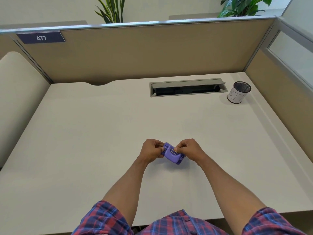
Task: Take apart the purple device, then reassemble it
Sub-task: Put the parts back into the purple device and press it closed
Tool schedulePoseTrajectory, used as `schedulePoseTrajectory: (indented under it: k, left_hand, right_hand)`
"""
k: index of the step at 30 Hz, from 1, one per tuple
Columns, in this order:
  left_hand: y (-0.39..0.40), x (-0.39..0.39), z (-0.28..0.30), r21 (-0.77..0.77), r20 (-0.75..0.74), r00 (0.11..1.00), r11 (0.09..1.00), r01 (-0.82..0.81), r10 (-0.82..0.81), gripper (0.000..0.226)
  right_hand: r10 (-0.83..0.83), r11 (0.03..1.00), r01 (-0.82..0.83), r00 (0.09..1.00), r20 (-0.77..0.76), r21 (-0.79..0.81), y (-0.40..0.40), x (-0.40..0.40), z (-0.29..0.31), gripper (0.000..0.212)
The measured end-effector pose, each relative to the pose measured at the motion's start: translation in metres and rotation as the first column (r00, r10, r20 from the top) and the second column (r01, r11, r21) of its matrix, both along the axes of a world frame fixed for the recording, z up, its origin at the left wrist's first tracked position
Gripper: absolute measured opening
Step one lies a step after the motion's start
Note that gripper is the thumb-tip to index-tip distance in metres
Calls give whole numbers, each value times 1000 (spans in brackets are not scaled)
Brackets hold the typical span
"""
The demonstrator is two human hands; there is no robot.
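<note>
Plaid shirt cloth [179, 224], red and blue, fills the bottom edge of the view, with short sleeves on both sides and two bare forearms reaching forward from them over the pale desk [84, 133]. Both arms meet near the middle of the desk, toward its near half, where the purple device [171, 154] sits between the two hands. It is a small rounded plastic body, tilted so that one long side slopes down to the right, with a thin pale line running across its upper face. Whether its lower corner touches the desk or hangs just above it I cannot tell.

The left hand [151, 148] is curled closed around the left end of the device, fingers folded in and thumb pressed against the purple edge. The right hand [188, 148] is likewise curled tight, its fingertips [177, 148] pinching the upper right part of the device near that pale line. Both hands are touching the device at once.

Farther back, a long grey cable slot [187, 87] is set into the desk, its lid raised. Just to the right of it stands a mesh cup [239, 92] wrapped in white paper with handwriting on it. A tan partition [144, 53] closes off the back, with a dark tag reading 477 [41, 37] at its upper left. Green plants [243, 5] show above the partition.
</note>
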State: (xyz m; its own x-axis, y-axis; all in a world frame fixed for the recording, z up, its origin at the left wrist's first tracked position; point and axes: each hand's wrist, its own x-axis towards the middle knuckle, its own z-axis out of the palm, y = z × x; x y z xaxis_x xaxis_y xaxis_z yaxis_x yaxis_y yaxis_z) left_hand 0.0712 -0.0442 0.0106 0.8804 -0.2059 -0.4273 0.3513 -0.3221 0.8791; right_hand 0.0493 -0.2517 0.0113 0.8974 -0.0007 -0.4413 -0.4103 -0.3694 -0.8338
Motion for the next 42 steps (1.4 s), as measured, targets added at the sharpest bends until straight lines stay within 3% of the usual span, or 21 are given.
schedulePoseTrajectory:
  k: [6, 13, 16, 19, 22, 25, 27, 29, 32, 34, 42]
  left_hand:
    - [11, 3, 6, -122, -112, 980, 981, 152, -166, 10]
    - [10, -1, 7, -259, -267, 953, 963, 71, -142, 13]
    - [6, 2, 12, -312, -338, 931, 950, 25, -136, 11]
    - [5, 8, 17, -324, -365, 923, 946, -1, -124, 10]
    - [5, 11, 19, -318, -375, 924, 947, -54, -74, 17]
    - [3, 11, 16, -314, -400, 916, 936, -160, 23, 20]
    - [1, 11, 16, -314, -428, 900, 920, -236, 85, 18]
    - [1, 11, 16, -323, -452, 885, 905, -277, 109, 16]
    - [1, 10, 16, -321, -482, 866, 892, -317, 134, 15]
    - [1, 9, 16, -321, -495, 857, 887, -331, 141, 17]
    - [8, 6, 13, -260, -594, 793, 900, -348, 135, 10]
  right_hand:
    - [93, 993, -89, 994, -55, 74, 4, 6, 9, 8]
    - [64, 998, -64, 996, -68, 6, 5, 7, 11, 32]
    - [-33, 995, 40, 996, -81, 90, 5, 9, 10, 39]
    - [-55, 976, 66, 997, -54, 206, 2, 8, 15, 18]
    - [-156, 966, 131, 983, 99, 223, 2, 5, 18, 8]
    - [-85, 996, 72, 907, 413, 47, 6, -3, 18, 10]
    - [117, 991, -52, 794, 597, -126, 7, -7, 17, 25]
    - [308, 945, -132, 665, 680, -299, 8, -9, 15, 37]
    - [503, 836, -80, 508, 699, -543, 10, -9, 11, 37]
    - [563, 790, -42, 443, 698, -611, 12, -9, 9, 28]
    - [588, 770, -23, 413, 695, -638, 23, -9, 11, 24]
